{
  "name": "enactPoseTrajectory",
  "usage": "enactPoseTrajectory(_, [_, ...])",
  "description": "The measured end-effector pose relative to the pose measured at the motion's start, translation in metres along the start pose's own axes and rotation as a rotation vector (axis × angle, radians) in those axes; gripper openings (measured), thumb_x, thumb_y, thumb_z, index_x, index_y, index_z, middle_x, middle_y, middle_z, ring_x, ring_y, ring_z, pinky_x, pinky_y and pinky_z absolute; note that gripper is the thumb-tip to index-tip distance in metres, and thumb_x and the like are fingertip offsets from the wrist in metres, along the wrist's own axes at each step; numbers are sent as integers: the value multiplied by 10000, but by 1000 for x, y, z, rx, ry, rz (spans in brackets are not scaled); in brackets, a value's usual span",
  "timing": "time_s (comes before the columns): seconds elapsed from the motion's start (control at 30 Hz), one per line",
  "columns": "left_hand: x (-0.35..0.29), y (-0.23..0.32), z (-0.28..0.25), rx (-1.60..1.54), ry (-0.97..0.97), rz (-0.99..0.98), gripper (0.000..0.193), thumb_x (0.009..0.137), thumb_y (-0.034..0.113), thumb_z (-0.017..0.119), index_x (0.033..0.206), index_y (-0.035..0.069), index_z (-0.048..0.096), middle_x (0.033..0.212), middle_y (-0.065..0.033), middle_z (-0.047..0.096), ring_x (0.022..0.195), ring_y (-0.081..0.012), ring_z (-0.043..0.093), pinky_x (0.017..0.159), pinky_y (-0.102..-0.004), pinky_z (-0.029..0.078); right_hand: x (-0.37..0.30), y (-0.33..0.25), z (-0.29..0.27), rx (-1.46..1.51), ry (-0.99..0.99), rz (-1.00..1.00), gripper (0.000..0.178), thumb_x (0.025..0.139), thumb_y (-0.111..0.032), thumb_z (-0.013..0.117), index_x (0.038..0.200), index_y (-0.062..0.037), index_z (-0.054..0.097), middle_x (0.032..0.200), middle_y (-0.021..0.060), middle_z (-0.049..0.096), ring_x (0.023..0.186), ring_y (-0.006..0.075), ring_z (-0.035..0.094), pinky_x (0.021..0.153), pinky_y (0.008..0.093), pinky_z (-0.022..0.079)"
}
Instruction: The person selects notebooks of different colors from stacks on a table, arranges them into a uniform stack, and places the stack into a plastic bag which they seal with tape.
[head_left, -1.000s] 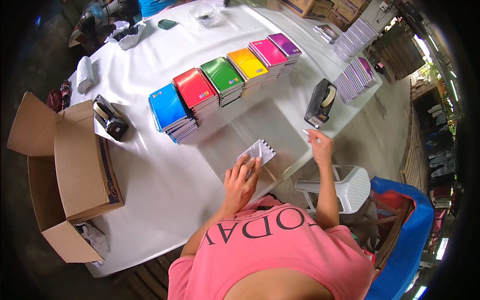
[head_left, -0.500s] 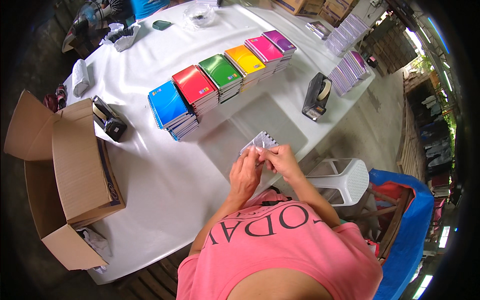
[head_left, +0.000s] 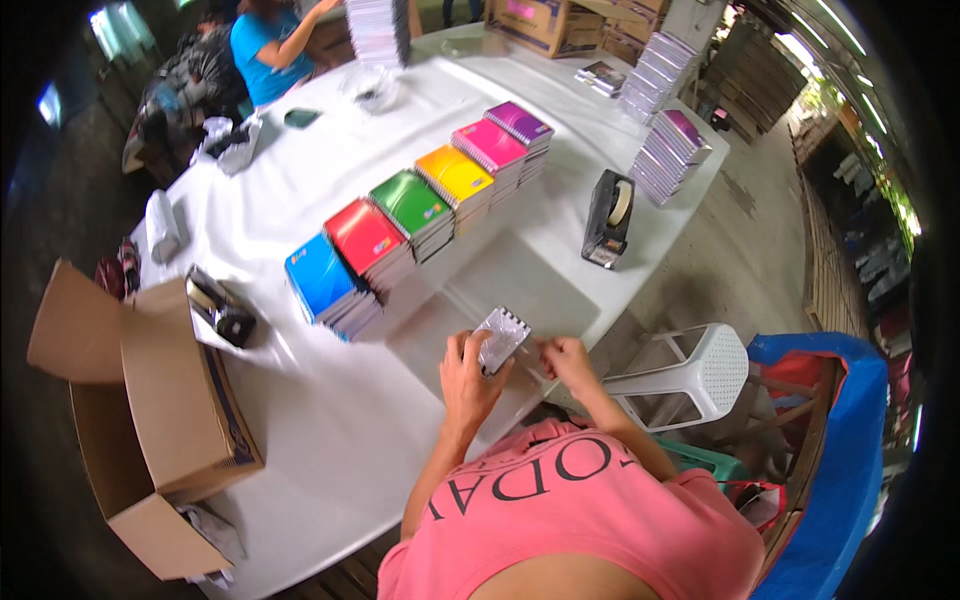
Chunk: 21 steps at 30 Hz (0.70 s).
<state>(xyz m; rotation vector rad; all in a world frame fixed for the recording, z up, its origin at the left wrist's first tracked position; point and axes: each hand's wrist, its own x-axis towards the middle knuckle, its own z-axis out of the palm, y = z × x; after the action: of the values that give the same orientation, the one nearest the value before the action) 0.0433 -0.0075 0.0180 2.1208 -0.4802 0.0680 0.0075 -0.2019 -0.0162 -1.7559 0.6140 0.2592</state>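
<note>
My left hand (head_left: 468, 378) is closed around a small spiral-bound notebook (head_left: 505, 336) with a clear, shiny plastic wrap over it. The dark coils of its binding show along the far edge. Just right of it, apart from the notebook, my right hand (head_left: 567, 362) has its fingers pinched together; whatever may be between them is too small to make out. Both hands are over a greyish translucent mat (head_left: 530, 270) at the table's near edge. Beyond it runs a row of notebook stacks: blue (head_left: 322, 275), red (head_left: 365, 238), green (head_left: 410, 203), yellow (head_left: 453, 174), pink (head_left: 489, 145) and purple (head_left: 520, 122).
A black tape dispenser (head_left: 606, 225) stands right of the mat, another (head_left: 222, 312) beside the open cardboard box (head_left: 180, 390) at left. Wrapped stacks (head_left: 668, 160) line the far right edge. A white stool (head_left: 705, 375) is at right. Across the table is a person in blue (head_left: 268, 55).
My hands have moved apart: the right has come away from the notebook to the right, while the left keeps hold, showing more of its cover. The view has shifted, bringing the person opposite further in.
</note>
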Motion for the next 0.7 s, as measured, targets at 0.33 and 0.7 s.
enactPoseTrajectory(0.33, [81,121,39,420,-80,1148,778,623,247,768,1296,461,441,1322,-72,448,1327,-263,317,1079,-548,151,4,-103,-137,740,-452,-372,786,703,-44,719,1391,-72,342,1280,124,472,1111,201,521,961,304,420])
enactPoseTrajectory(0.7, [124,98,147,129,142,81,507,667,139,803,1143,151,629,1352,-163,405,1277,-358,380,1033,-462,335,140,-206,-465,635,-23,-885,817,673,-162,715,1380,32,354,1311,156,491,1175,235,504,1017,313,382])
